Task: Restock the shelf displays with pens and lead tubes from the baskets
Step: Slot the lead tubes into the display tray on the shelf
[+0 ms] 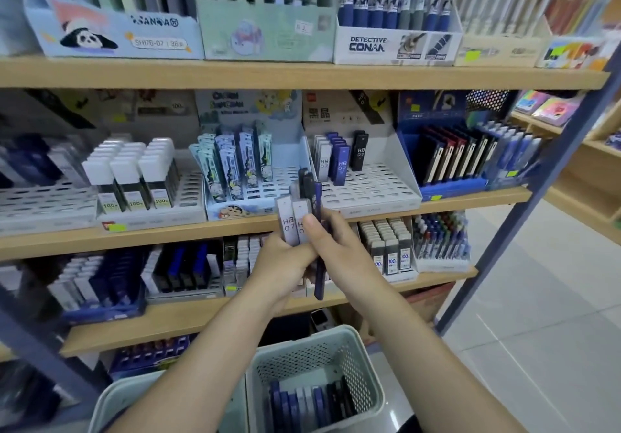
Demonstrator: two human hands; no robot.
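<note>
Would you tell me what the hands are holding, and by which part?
Left hand grips a bunch of lead tubes by their lower ends; right hand pinches a blue tube mid-length.

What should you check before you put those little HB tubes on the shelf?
1. Tubes held firmly: ok, the left hand grips the bunch.
2. One tube picked out: ok, the right hand pinches a blue tube.
3. Matching display found: ok, the white rack already holds tubes marked HB 07.
4. Free slots there: ok, many front slots are bare.
5. Label matches: cannot tell for the blue tube, its print is hidden.
6. More stock left: ok, the basket holds more tubes.
</note>
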